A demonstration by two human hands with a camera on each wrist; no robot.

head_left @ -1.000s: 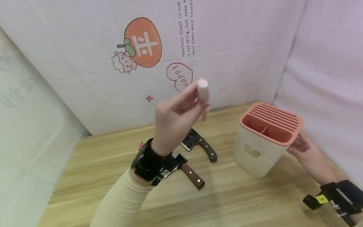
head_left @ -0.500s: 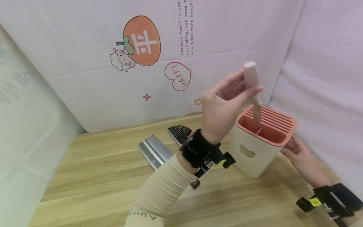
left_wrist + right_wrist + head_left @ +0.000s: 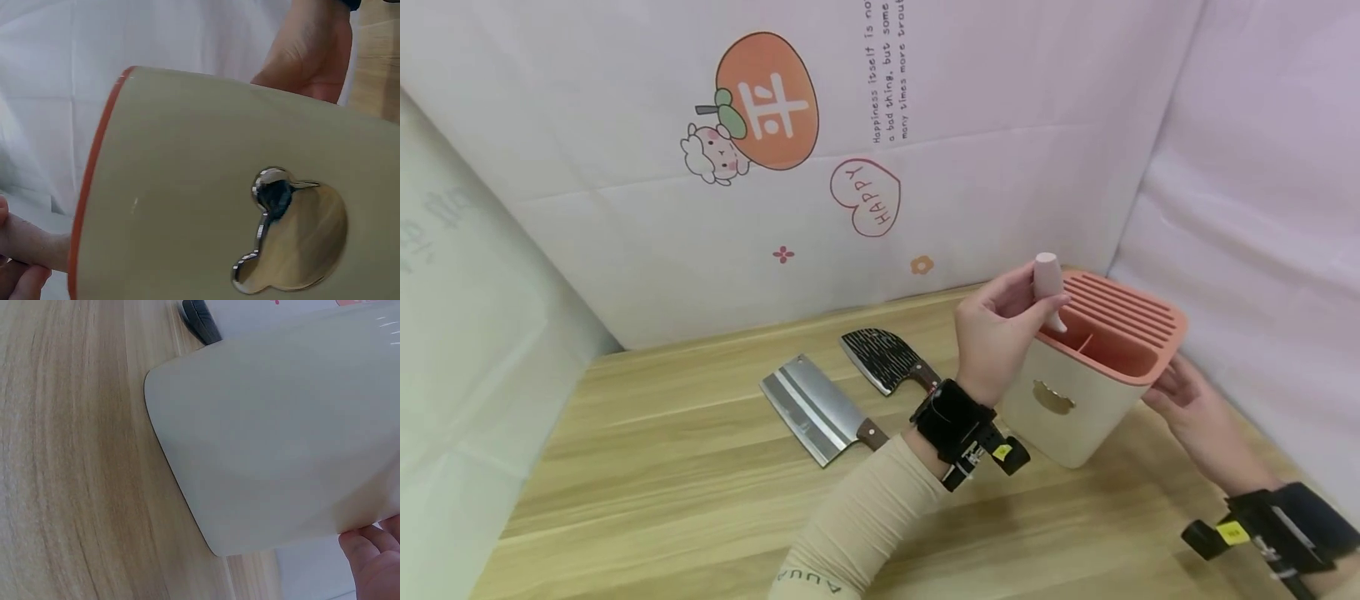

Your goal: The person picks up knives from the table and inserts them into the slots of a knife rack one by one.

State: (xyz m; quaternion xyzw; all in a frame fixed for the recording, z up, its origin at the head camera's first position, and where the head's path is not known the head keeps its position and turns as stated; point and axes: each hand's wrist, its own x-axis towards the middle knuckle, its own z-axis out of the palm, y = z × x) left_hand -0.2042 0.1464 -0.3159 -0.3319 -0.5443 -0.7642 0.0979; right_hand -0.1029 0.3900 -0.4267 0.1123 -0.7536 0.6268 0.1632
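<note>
Pink-handled knife [image 3: 1048, 279], held handle-up with a slight lean, at about two o'clock on the wood-grain desk [image 3: 662, 483], counting twelve as the cloth backdrop [image 3: 1000, 75] facing the person. The person's left hand [image 3: 996, 337] pinches its handle between thumb and fingers. The handle's lower end sits at the mouth of the left compartment [image 3: 1081, 325] of a cream knife holder [image 3: 1097, 408]; from here the blade is hidden.

The holder stands at two o'clock too. Its coral top has a row of narrow slots [image 3: 1120, 308] towards one o'clock and a divided well nearer the person, and a shiny gold bear-head emblem [image 3: 1053, 398] marks the front. The right hand [image 3: 1191, 408] is at the holder's four o'clock side, just under the rim, its fingers loosely bent and touching the wall.

Towards nine o'clock from the holder, two broad blades lie flat near each other: a black textured cleaver [image 3: 880, 358] and, farther out, a silver cleaver [image 3: 816, 410]. The left arm partly covers the brown handles of both.

A cream sleeve [image 3: 865, 525] covers the left forearm, and a black wrist camera [image 3: 973, 433] is strapped above that hand. At eleven o'clock, the backdrop carries a printed orange persimmon [image 3: 767, 100], with a red heart [image 3: 866, 197] reading HAPPY close to twelve.
</note>
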